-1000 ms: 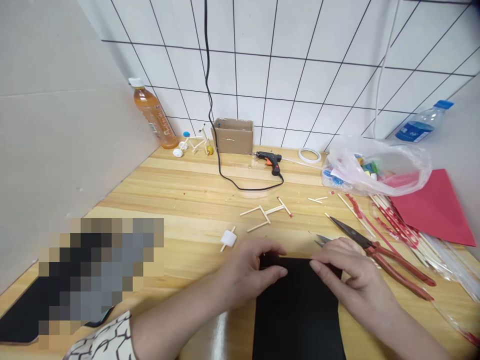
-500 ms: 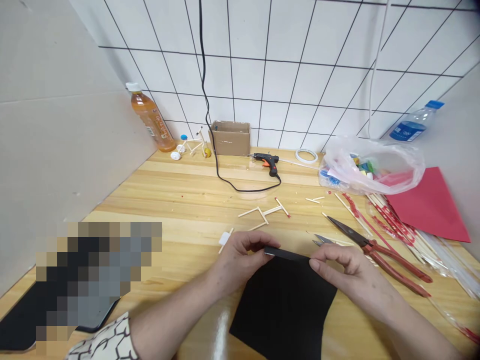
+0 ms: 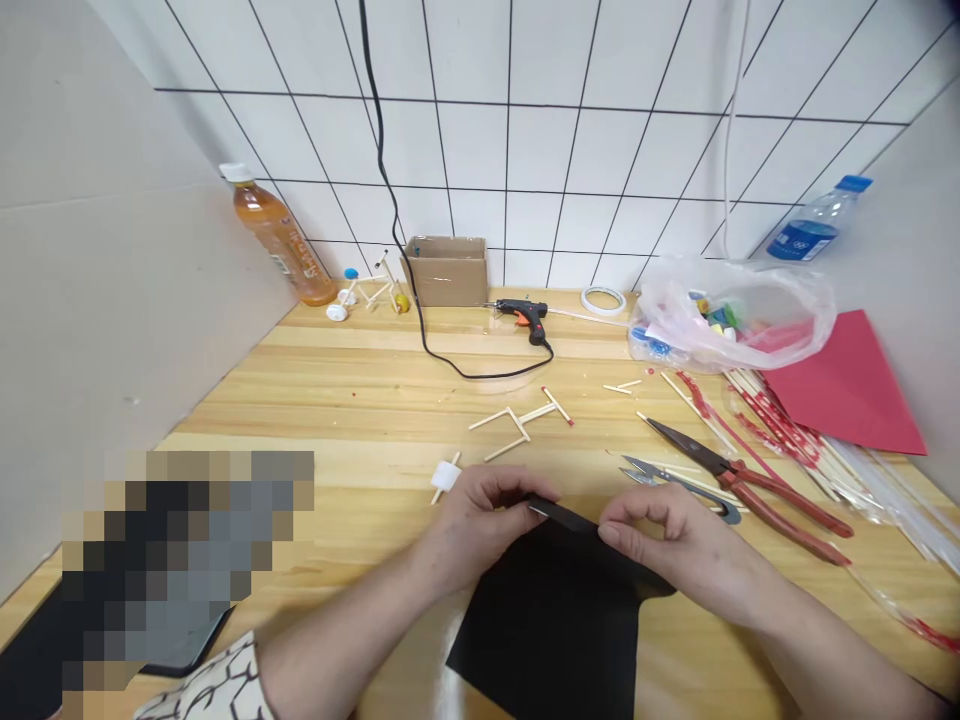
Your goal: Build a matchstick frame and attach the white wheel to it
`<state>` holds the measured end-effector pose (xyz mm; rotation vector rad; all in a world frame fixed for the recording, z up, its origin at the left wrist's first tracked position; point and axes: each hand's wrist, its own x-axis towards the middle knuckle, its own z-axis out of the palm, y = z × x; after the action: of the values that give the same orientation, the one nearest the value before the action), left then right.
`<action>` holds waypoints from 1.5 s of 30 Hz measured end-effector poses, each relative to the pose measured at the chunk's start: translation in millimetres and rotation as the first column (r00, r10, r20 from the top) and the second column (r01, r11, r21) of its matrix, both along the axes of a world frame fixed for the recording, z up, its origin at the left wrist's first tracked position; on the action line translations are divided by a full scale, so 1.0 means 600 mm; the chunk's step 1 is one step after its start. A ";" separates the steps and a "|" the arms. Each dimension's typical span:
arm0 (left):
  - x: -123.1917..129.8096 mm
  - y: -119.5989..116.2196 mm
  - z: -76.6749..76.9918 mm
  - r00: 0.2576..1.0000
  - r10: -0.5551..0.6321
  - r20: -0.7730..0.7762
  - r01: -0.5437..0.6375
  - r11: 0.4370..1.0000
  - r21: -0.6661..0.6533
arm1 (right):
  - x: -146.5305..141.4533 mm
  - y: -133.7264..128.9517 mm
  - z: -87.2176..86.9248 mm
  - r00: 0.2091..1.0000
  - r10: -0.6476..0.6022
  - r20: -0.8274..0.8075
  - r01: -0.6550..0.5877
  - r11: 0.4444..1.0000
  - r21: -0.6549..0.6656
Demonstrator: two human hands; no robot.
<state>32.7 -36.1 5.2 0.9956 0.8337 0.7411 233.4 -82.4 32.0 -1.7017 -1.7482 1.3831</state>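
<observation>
A sheet of black paper [image 3: 551, 620] hangs between my hands near the table's front, its far edge folded over into a narrow strip. My left hand [image 3: 487, 515] pinches the left end of that fold. Farther right along the same fold, my right hand [image 3: 664, 535] has its thumb and fingers closed on the paper. Just beyond the right hand lie grey thread snips [image 3: 705, 492], partly covered by it. A thin stick with a white piece [image 3: 445, 475] rests beside my left hand. Past the paper sits a small frame of joined sticks [image 3: 525, 420].
Red-handled shears [image 3: 780, 500] lie at right, near bundled sticks [image 3: 780, 420] and red paper [image 3: 847, 385]. Along the back stand a tea bottle [image 3: 281, 240], cardboard box [image 3: 446, 275], corded glue gun [image 3: 525, 312], tape roll [image 3: 603, 300], plastic bag [image 3: 735, 320] and water bottle [image 3: 814, 225].
My right hand has slid slightly left along the fold, and the paper's right side now bends up under it. The left hand keeps its pinch. The whole view has shifted a little.
</observation>
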 end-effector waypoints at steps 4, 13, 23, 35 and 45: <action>-0.002 0.002 0.002 1.000 0.013 -0.011 -0.013 0.999 -0.036 | -0.001 -0.001 -0.002 0.998 -0.030 -0.057 0.027 0.998 -0.048; -0.001 0.007 0.012 0.996 0.028 -0.083 -0.035 0.996 -0.086 | -0.002 -0.005 -0.002 0.998 -0.026 -0.049 0.027 0.999 0.030; -0.024 0.011 0.020 0.972 -0.113 -0.204 0.140 0.982 0.124 | -0.016 -0.007 0.006 0.997 0.011 0.072 -0.025 0.980 0.197; -0.017 -0.011 0.037 0.784 -0.078 -0.616 0.534 0.591 0.605 | -0.044 -0.026 -0.007 0.982 0.123 0.143 -0.175 0.875 0.451; -0.009 -0.016 0.034 0.787 -0.151 -0.598 0.546 0.621 0.563 | -0.042 -0.027 -0.016 0.944 0.228 0.237 -0.326 0.746 0.580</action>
<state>27.0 -45.7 25.9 2.0880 0.7325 0.4321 208.2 -98.4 22.6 -1.2327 -2.2855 0.6425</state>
